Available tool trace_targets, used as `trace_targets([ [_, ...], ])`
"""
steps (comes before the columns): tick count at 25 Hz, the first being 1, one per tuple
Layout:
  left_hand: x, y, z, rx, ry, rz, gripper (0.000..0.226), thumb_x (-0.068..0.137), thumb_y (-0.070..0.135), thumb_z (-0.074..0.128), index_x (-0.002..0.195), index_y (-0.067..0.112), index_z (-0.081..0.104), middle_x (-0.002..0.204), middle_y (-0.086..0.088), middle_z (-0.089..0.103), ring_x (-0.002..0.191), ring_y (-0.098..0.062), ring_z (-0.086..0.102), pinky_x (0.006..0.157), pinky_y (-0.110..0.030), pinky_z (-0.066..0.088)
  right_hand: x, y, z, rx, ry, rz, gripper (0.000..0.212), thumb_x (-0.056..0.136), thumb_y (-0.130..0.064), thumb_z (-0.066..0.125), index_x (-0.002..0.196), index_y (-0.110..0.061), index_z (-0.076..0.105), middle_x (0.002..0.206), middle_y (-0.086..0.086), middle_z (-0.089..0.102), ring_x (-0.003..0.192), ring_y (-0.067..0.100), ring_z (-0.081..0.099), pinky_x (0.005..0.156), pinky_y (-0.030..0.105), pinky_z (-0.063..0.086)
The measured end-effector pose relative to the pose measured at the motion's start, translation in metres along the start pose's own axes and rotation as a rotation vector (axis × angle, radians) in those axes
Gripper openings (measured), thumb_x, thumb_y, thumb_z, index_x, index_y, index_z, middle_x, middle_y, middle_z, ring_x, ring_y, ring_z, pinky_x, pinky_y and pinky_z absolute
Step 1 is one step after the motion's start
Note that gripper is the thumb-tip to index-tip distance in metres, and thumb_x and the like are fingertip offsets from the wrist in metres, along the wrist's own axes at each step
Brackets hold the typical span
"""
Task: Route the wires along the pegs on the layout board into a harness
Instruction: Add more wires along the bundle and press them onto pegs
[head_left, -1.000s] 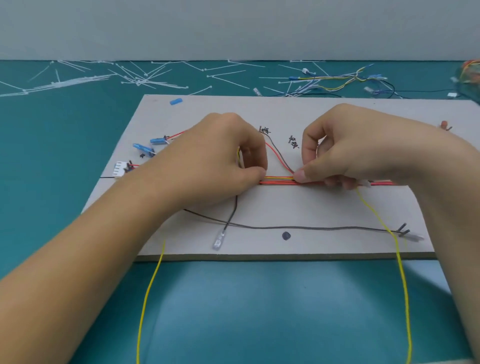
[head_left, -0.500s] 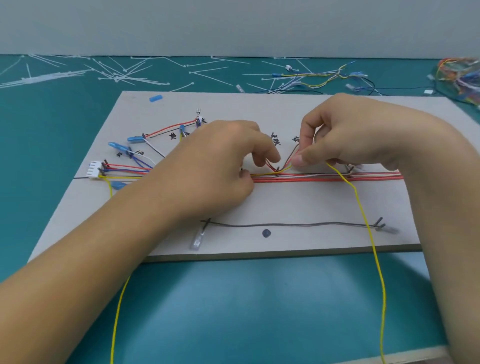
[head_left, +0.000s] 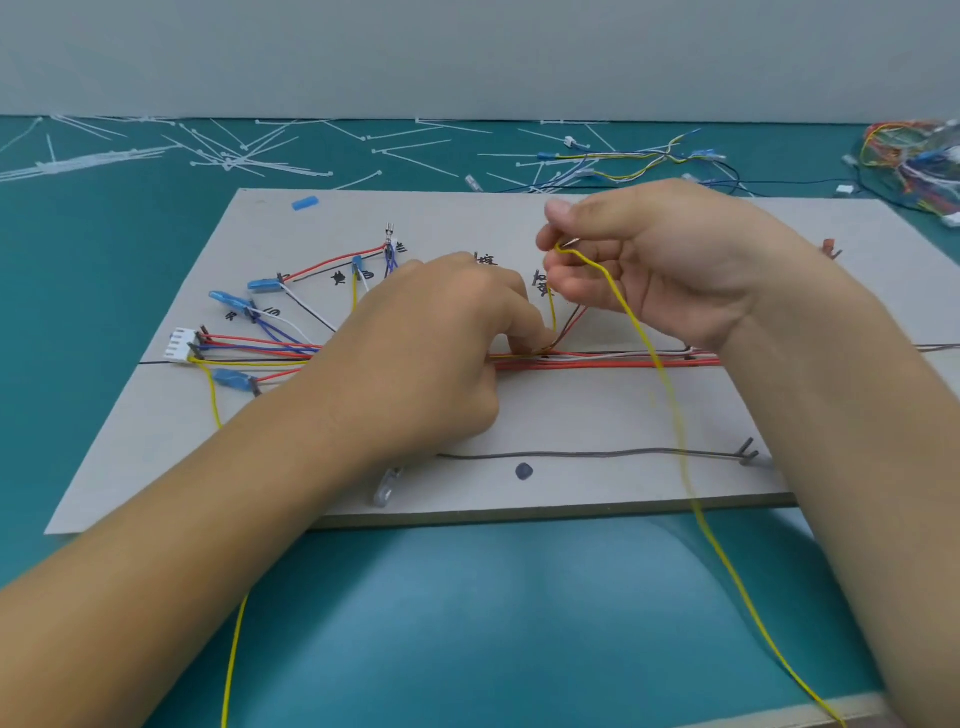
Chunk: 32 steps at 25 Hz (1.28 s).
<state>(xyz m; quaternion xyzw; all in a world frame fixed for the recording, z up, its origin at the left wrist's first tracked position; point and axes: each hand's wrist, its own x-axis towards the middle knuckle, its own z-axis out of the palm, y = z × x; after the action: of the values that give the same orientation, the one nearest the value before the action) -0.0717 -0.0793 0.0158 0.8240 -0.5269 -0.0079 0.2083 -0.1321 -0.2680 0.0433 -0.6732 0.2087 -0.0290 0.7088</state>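
Fingers of right hand (head_left: 675, 270) pinch yellow wire (head_left: 644, 332) above layout board (head_left: 597, 415); left hand (head_left: 431, 353) pinches wire bundle (head_left: 597, 361).

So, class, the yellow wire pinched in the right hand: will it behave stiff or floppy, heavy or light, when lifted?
Probably floppy: the yellow wire droops in a loose curve from the right hand and off the layout board. Likely light: a fingertip pinch lifts it.
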Motion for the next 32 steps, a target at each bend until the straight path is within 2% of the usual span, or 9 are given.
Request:
trace_targets([
  [4,0.000,0.000,0.000,-0.033,0.006,-0.007,0.056,0.072,-0.007,0.054,0.109,0.027,0.079,0.102,0.011,0.071,0.086,-0.019,0.047,0.084,-0.045,0.050,0.002,0.002,0.000,0.034,0.075,0.003,0.013,0.093,0.011,0.057,0.099,0.013,0.067,0.076,0.018,0.074,0.074,0.029,0.078,0.064,0.024,0.061],
  [12,-0.001,0.002,-0.002,-0.034,0.004,0.005,0.055,0.071,-0.006,0.053,0.105,0.028,0.080,0.095,0.011,0.070,0.084,-0.019,0.045,0.082,-0.043,0.049,0.010,0.010,0.012,-0.509,0.284,-0.111,0.016,0.095,0.002,0.061,0.082,0.000,0.071,0.060,0.010,0.069,0.046,0.020,0.067,0.052,0.032,0.062],
  [17,-0.005,0.007,-0.004,-0.085,0.103,-0.139,0.040,0.079,0.002,0.063,0.095,0.037,0.072,0.076,0.026,0.055,0.087,-0.012,0.049,0.088,-0.041,0.048,0.010,0.006,0.013,-0.686,0.355,-0.088,0.013,0.093,-0.010,0.069,0.080,-0.009,0.073,0.062,0.012,0.074,0.047,0.020,0.071,0.042,0.020,0.049],
  [19,-0.007,0.005,-0.006,-0.117,0.169,-0.197,0.034,0.077,0.009,0.069,0.098,0.035,0.062,0.083,0.020,0.061,0.089,-0.016,0.056,0.088,-0.044,0.049,0.011,0.002,0.013,-0.773,0.347,-0.086,0.014,0.092,-0.010,0.070,0.079,-0.011,0.074,0.059,0.008,0.073,0.049,0.020,0.072,0.045,0.023,0.054],
  [22,-0.009,0.003,-0.009,-0.180,0.200,-0.259,0.055,0.074,0.014,0.075,0.116,0.036,0.047,0.095,0.018,0.064,0.094,-0.019,0.059,0.089,-0.046,0.049,0.015,-0.001,0.016,-0.912,0.357,-0.138,0.015,0.090,-0.010,0.069,0.076,-0.014,0.074,0.063,0.006,0.074,0.057,0.019,0.074,0.064,0.033,0.064],
  [24,-0.008,0.002,-0.009,-0.160,0.188,-0.229,0.060,0.074,0.014,0.075,0.124,0.037,0.053,0.103,0.018,0.064,0.098,-0.019,0.058,0.092,-0.046,0.049,0.018,-0.003,0.021,-0.981,0.393,-0.183,0.011,0.086,-0.013,0.073,0.076,-0.018,0.076,0.067,0.003,0.072,0.067,0.019,0.072,0.065,0.031,0.061],
  [26,-0.007,-0.001,-0.008,-0.115,0.211,-0.190,0.047,0.073,0.013,0.076,0.115,0.033,0.067,0.102,0.016,0.067,0.097,-0.020,0.059,0.093,-0.046,0.049,0.020,-0.002,0.025,-1.050,0.418,-0.206,0.008,0.083,-0.014,0.075,0.081,-0.021,0.079,0.072,0.001,0.068,0.070,0.018,0.064,0.054,0.021,0.045],
  [28,-0.007,-0.005,-0.007,-0.117,0.255,-0.187,0.033,0.074,0.015,0.078,0.103,0.031,0.076,0.091,0.013,0.069,0.088,-0.017,0.059,0.089,-0.042,0.051,0.022,0.000,0.027,-1.068,0.443,-0.217,0.009,0.082,-0.012,0.076,0.085,-0.021,0.077,0.077,0.003,0.067,0.074,0.021,0.061,0.051,0.019,0.034],
  [32,-0.008,-0.010,-0.008,-0.194,0.290,-0.193,0.011,0.081,0.027,0.079,0.089,0.034,0.081,0.085,0.007,0.065,0.073,-0.009,0.051,0.072,-0.029,0.043,0.022,0.000,0.025,-1.027,0.431,-0.229,0.009,0.080,-0.012,0.079,0.080,-0.018,0.073,0.077,0.005,0.071,0.081,0.024,0.069,0.068,0.030,0.057],
])
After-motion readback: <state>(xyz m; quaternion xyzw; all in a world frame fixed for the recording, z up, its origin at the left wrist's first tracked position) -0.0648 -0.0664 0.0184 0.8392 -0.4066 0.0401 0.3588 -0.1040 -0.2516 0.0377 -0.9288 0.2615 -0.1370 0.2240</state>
